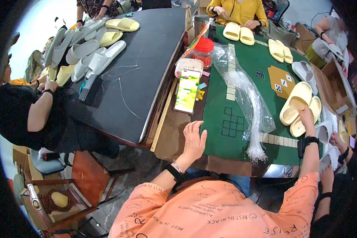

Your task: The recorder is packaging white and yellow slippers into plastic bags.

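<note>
On the right side of the green table (220,115), my right hand (306,119) has its fingers on the rear slipper of a cream pair and seems to grip it. The front cream slipper (299,97) overlaps its mate (314,109). My left hand (194,139) lies with fingers stretched at the table's near left edge, holding nothing. Between my hands is a clear plastic bag (265,115) with a bundle of thin white plastic strands (256,141) sticking out. A lit phone (187,91) rests beyond my left hand, against a small white tub (189,65).
A red-lidded jar (204,47) stands behind the phone. More slippers (281,51) lie on the green table, near three dice on an orange panel (275,81). A black table (146,59) at left holds piled grey slippers (83,51). Several people sit around; a wooden chair (87,178) stands lower left.
</note>
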{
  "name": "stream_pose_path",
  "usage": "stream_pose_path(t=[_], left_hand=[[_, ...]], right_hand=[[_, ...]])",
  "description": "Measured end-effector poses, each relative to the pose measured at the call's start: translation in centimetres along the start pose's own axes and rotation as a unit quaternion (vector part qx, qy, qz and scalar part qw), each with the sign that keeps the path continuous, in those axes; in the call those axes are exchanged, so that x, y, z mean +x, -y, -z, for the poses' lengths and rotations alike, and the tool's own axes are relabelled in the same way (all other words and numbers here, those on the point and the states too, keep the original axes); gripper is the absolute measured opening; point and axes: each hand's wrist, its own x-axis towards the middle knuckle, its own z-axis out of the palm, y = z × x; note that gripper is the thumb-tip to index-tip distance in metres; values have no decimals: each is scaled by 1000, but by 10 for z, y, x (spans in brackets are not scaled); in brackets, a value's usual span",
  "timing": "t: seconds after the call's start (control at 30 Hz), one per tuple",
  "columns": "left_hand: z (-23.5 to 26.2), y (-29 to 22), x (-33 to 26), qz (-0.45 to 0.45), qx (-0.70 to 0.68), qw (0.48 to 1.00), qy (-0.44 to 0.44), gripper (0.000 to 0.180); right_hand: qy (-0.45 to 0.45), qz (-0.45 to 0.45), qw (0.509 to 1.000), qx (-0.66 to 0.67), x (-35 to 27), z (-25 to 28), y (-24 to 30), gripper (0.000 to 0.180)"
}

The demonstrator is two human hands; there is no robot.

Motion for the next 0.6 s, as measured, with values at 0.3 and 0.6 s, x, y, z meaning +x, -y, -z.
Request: stream_pose_path(t=[0.3,0.6], left_hand=[[-3,-2,1,6,24,1000,10,32],[-7,-5,5,3,34,999,39,26]], right_hand=[[33,-42,999,-8,4,-29,-59,63],[-77,-10,989,-128,-40,-3,-2,23]])
